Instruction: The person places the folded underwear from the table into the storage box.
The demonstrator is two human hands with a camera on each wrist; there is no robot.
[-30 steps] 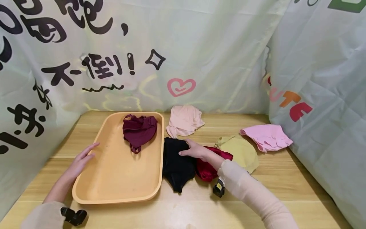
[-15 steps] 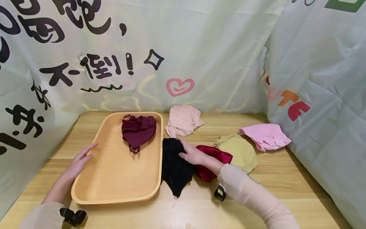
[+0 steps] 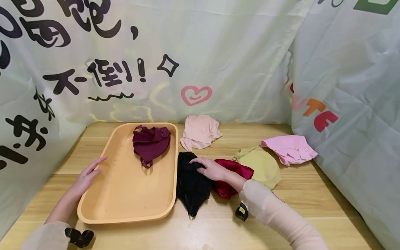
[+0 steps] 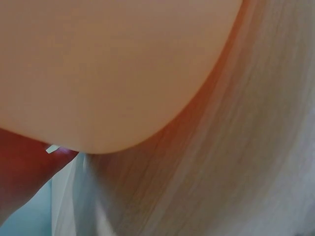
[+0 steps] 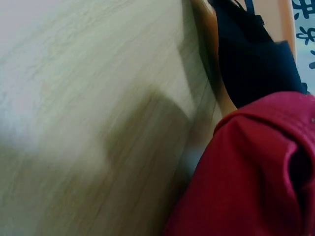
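My left hand point(image 3: 85, 178) rests along the left rim of an orange plastic tray point(image 3: 125, 221), its fingers extended over the edge. Inside the tray, towards the back right, lies a folded maroon bra point(image 3: 151, 142) with straps. Just right of the tray lies a black garment point(image 3: 192, 187), flat on the table; thin straps show on it in the right wrist view. Over its upper part is my right hand point(image 3: 212, 169), fingers extended and touching the cloth. A shiny red garment point(image 3: 235, 170) lies partly hidden under the right wrist. In the left wrist view, the tray's wall point(image 4: 108, 88) hides most of the hand.
Behind the black garment is a pale pink cloth point(image 3: 201, 130). Farther right lie a yellow garment point(image 3: 260, 165) and a pink garment point(image 3: 290, 149). Printed curtains point(image 3: 237, 69) close off the back and both sides of the wooden table point(image 3: 297, 205).
The black garment has shifted slightly towards the front and lies more spread out. My right hand has moved a little left and down across it. My left hand stays at the tray's rim.
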